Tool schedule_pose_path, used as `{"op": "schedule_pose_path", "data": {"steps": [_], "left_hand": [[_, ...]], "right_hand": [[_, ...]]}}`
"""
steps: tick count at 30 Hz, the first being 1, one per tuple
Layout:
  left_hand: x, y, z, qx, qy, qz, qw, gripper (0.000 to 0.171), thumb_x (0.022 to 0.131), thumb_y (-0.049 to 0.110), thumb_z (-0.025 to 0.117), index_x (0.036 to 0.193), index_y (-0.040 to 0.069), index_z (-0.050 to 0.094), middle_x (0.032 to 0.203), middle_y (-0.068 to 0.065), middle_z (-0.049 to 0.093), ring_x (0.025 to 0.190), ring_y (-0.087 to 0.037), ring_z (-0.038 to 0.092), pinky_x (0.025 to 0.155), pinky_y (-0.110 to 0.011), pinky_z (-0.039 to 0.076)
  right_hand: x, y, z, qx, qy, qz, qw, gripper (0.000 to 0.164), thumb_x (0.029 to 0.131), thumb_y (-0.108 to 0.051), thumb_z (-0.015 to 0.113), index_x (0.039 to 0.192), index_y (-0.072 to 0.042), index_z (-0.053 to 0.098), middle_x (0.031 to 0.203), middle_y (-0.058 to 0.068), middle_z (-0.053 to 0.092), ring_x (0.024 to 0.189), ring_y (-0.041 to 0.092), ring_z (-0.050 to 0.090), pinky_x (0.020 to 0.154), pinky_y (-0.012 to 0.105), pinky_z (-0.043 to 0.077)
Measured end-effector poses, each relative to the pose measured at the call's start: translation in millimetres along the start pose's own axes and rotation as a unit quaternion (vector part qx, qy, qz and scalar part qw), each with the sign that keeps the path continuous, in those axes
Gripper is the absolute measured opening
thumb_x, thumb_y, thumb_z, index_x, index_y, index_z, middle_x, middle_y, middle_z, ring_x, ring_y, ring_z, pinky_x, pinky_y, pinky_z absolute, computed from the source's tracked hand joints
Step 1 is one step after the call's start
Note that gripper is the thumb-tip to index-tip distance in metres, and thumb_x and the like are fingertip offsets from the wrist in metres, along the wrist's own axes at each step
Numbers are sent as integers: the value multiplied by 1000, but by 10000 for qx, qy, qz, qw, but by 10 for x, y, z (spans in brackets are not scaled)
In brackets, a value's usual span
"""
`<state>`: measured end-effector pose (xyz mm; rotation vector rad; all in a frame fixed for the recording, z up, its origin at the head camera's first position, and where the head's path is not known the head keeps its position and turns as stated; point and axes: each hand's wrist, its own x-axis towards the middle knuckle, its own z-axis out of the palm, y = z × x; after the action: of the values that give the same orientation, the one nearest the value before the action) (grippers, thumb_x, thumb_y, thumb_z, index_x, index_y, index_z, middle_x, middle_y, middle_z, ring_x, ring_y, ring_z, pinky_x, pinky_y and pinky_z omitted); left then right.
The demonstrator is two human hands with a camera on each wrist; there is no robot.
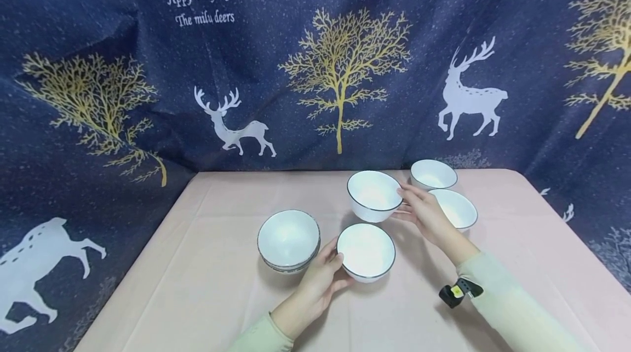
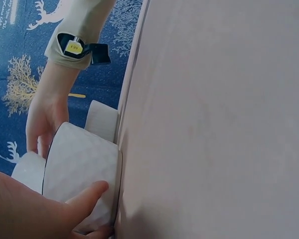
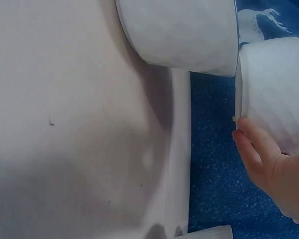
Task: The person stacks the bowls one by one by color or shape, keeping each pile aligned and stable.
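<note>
My left hand (image 1: 320, 278) grips the left side of a white bowl (image 1: 366, 252) with a dark rim, thumb near the rim. Faceted outer walls show on this bowl (image 2: 82, 164) in the left wrist view. Farther back, my right hand (image 1: 424, 207) holds another white, dark-rimmed bowl (image 1: 373, 190) by its right side, raised over the table. The two held bowls are close together. Just left of my left hand stands a stack of nested white bowls (image 1: 288, 238). Whether the left hand's bowl touches the table I cannot tell.
Two more white bowls stand at the back right, one farther off (image 1: 434, 174) and one nearer (image 1: 455, 208), partly behind my right hand. A pale pink cloth covers the table (image 1: 197, 275). Behind it hangs a dark blue curtain (image 1: 305, 122) printed with deer and trees.
</note>
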<state>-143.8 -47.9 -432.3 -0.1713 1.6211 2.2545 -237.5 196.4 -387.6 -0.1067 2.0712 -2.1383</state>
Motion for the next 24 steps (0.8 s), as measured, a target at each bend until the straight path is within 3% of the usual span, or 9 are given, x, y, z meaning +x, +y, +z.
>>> {"op": "schedule_pose_path", "data": {"steps": [15,24], "left_hand": [[-9,-18,6,-73,-15,75,9999,57,101,11,43,153,5,20,156,-26,10,140,-43,24,94,-51,51],[-7,-20,-8,-45,-80,84,9999,58,101,12,43,153,5,19,157,-26,9,140,-43,23,95,-50,50]], "right_hand": [[-176,-1,4,121,-126,-55,9998,63,103,-25,45,150,6,16,152,29,23,92,4,65,87,28,56],[-245,-18,23,-20,-148,-150,9998,60,103,-24,47,148,6,24,147,32,31,94,6,66,86,30,57]]}}
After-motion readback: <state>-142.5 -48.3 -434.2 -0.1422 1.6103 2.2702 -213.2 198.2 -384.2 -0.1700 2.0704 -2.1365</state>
